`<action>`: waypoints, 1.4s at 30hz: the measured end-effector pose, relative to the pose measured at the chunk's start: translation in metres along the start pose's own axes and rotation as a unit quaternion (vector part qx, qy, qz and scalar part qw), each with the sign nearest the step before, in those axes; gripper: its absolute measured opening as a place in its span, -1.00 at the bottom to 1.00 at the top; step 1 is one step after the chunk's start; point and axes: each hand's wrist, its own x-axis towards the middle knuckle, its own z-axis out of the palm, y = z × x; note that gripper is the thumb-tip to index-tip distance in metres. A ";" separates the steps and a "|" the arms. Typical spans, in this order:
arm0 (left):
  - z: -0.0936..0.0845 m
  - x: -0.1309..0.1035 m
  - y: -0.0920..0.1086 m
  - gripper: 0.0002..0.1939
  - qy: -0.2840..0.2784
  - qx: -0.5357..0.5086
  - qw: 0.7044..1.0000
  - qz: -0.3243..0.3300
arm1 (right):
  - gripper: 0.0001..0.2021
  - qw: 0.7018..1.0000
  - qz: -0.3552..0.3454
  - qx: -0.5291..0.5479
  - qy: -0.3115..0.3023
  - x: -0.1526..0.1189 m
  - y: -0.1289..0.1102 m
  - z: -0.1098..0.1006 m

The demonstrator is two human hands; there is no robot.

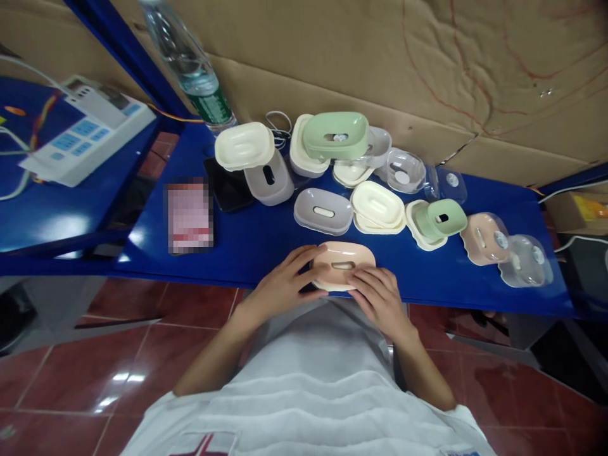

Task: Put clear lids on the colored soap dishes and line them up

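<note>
A peach soap dish (327,258) with a slot in its middle and a cream layer under it lies at the front edge of the blue table. My left hand (280,282) holds its left end, fingers over the rim and thumb low at the front. At the right front, my right hand (380,297) grips it with bent fingers near the slot; the thumb is hidden. Just beyond lie a grey-lilac soap dish (308,218) and stacked cream trays (379,206). A green dish (451,212) rests on a cream piece to their right.
More dishes, including a large green one (349,123), are piled at the back beside clear covers (405,170). A water bottle (192,69), a dark phone (230,187) and a blurred pink packet (190,218) stand or lie left. A power strip (85,142) occupies the left surface.
</note>
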 end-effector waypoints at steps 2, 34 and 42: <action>0.003 -0.001 -0.001 -0.59 0.001 0.027 0.999 0.027 | -0.52 1.000 0.004 0.000 0.002 -0.003 0.000 0.003; 0.007 -0.001 0.002 -0.55 -0.007 0.030 0.998 -0.050 | -0.53 0.953 0.158 -0.081 0.247 0.069 0.080 -0.063; 0.011 -0.004 -0.001 -0.27 0.009 0.033 0.997 -0.069 | -0.48 0.895 0.249 0.278 0.244 0.014 0.024 0.005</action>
